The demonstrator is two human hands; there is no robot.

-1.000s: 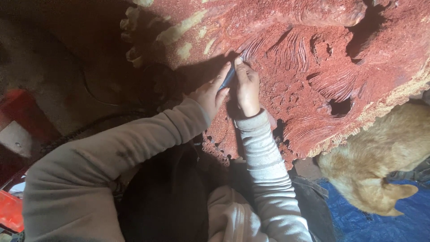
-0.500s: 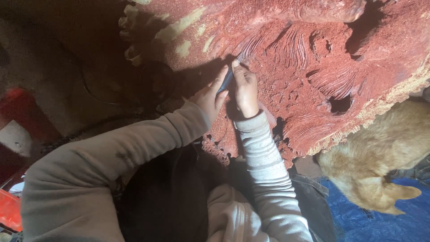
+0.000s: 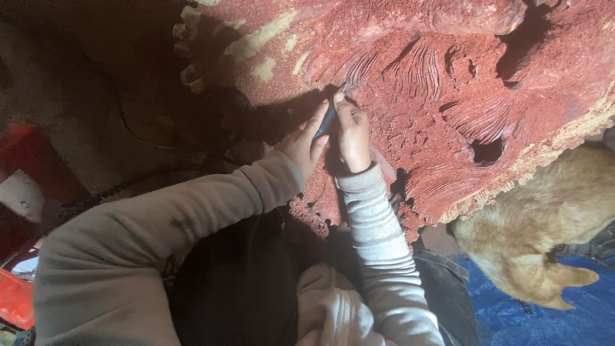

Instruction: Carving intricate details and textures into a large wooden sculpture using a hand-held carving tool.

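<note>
Dusty floor (image 3: 77, 109) under red carved wood (image 3: 448, 96) (blue tarp (image 3: 512, 307) alongside)

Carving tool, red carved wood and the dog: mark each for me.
carving tool (image 3: 327, 122), head view, blue handle between the hands
red carved wood (image 3: 448, 83), head view, grooved face
dog (image 3: 544, 224), head view, tan back

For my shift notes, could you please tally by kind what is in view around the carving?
Hands: 2 (left hand, right hand)
Blue-handled tool: 1
Red carved wood piece: 1
Tan dog: 1
Blue tarp: 1
Total: 6
</note>
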